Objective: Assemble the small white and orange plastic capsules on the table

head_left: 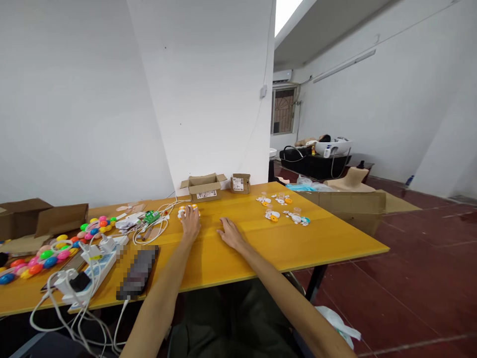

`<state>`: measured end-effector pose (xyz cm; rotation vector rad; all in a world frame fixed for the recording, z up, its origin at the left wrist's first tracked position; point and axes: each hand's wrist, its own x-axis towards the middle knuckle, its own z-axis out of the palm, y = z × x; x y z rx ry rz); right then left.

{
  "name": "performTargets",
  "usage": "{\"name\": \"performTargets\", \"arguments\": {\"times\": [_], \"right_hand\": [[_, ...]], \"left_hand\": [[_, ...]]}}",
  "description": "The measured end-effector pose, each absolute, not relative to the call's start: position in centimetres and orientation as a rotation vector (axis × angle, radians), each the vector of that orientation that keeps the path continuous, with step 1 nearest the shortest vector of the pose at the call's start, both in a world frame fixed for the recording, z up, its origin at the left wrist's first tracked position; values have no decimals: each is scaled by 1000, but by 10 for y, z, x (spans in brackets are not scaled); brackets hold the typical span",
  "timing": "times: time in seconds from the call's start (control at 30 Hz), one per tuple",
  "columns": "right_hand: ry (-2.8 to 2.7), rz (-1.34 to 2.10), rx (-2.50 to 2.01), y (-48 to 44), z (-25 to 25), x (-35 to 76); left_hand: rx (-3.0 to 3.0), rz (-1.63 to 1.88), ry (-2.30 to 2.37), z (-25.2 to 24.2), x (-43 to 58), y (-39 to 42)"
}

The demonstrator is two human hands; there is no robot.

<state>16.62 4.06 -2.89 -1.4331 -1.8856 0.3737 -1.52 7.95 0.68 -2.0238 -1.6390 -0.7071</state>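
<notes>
My left hand (191, 222) reaches over a small cluster of white and orange round plastic pieces (182, 213) on the yellow tabletop (238, 263). Its fingers are spread and touch the pieces, partly hiding them. To its right, my right hand (231, 233) rests palm down on the wood, fingers extended and thumb apart, holding nothing. Farther right lie several small groups of parts: white and orange pieces (273, 217), more with clear cups (281, 199), and a group with a teal piece (304, 221).
Two cardboard boxes, an open one (204, 189) and a smaller one (240, 184), stand by the wall. At left are a power strip (106, 266) with tangled white cables, a phone (137, 273), colourful plastic balls (46, 255) and a large carton (61, 219).
</notes>
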Motion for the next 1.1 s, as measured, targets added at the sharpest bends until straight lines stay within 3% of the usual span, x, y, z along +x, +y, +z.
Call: {"name": "performTargets", "arguments": {"times": [0.53, 0.87, 1.1], "right_hand": [[-1980, 181, -1234, 32, -55, 187], [-1758, -25, -1427, 40, -40, 276], [-1548, -277, -1709, 52, -47, 347]], "left_hand": [[-2083, -1022, -1609, 8, -16, 92], [-2557, -652, -1385, -20, 26, 62], [-2605, -722, -1450, -28, 25, 67]]}}
